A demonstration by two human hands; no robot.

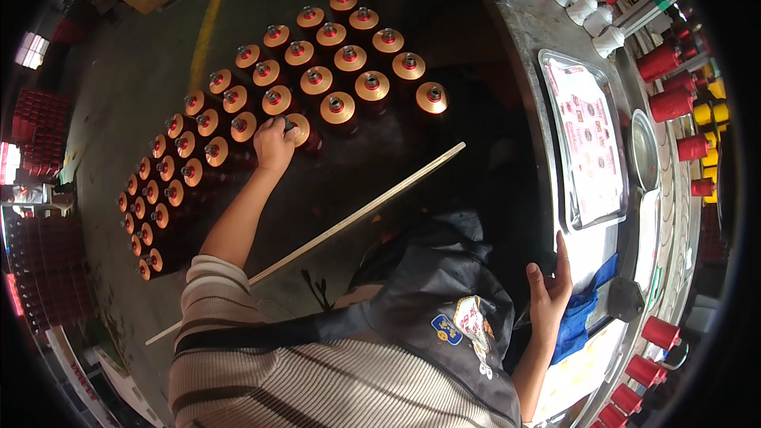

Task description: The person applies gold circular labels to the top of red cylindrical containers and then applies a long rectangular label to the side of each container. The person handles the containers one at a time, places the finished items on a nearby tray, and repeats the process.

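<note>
I am observing both forearms bare where visible. The left forearm (247, 218) is pointing forward and slanting inward; the left hand (275, 147) is showing its back, fingers bending inward. The right hand (549, 297) is standing open at the table's (525, 36) left edge, thumb and index finger apart, pointing forward.

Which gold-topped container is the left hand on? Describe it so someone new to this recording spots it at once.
Left of the metal counter, rows of gold-topped containers stand close together. Follow their edge nearest the pale wooden stick. The container to pick is the only one with the left hand at its neck; its neighbours' necks are uncovered.
</note>
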